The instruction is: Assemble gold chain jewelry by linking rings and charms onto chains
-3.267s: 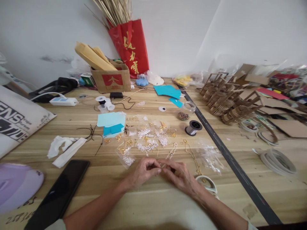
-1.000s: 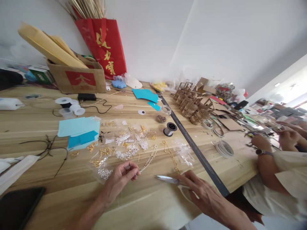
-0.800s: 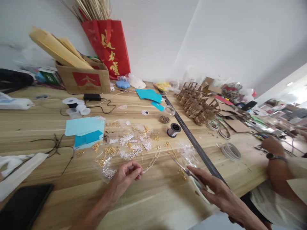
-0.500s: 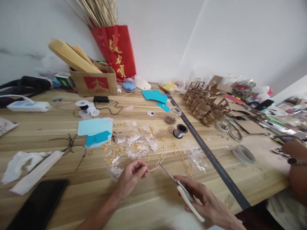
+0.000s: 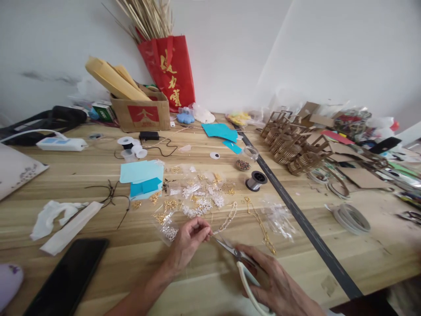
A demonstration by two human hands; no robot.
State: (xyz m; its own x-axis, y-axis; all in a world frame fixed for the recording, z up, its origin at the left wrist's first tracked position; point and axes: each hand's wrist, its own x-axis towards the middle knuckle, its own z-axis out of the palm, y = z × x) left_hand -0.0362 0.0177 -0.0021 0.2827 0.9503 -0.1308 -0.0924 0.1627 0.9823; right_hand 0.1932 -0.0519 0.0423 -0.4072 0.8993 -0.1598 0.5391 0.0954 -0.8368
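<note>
My left hand [image 5: 190, 239] is closed in a pinch on the near end of a thin chain [image 5: 228, 220], which curves away over the wooden table. In my right hand [image 5: 276, 276] is a pair of scissors [image 5: 238, 253] with pale handles, their blades slightly parted. The blade tips point at the chain's end, close beside my left fingertips; whether they touch it I cannot tell. A gold chain [image 5: 259, 221] lies apart, beyond my right hand. Small bags of gold and silver jewellery findings [image 5: 197, 206] spread just past my left hand.
A spool of wire [image 5: 256, 180] stands near a dark strip [image 5: 296, 213] running across the table. A phone [image 5: 70, 274] lies at the near left, below white paper strips [image 5: 72, 228]. Blue paper [image 5: 141, 171], woven brown baskets [image 5: 292, 145] and a coil [image 5: 351, 218] lie farther off.
The scissors have opened, and their tips have come closer to my left fingertips. My view has turned left, and another person's hand at the right edge is out of sight.
</note>
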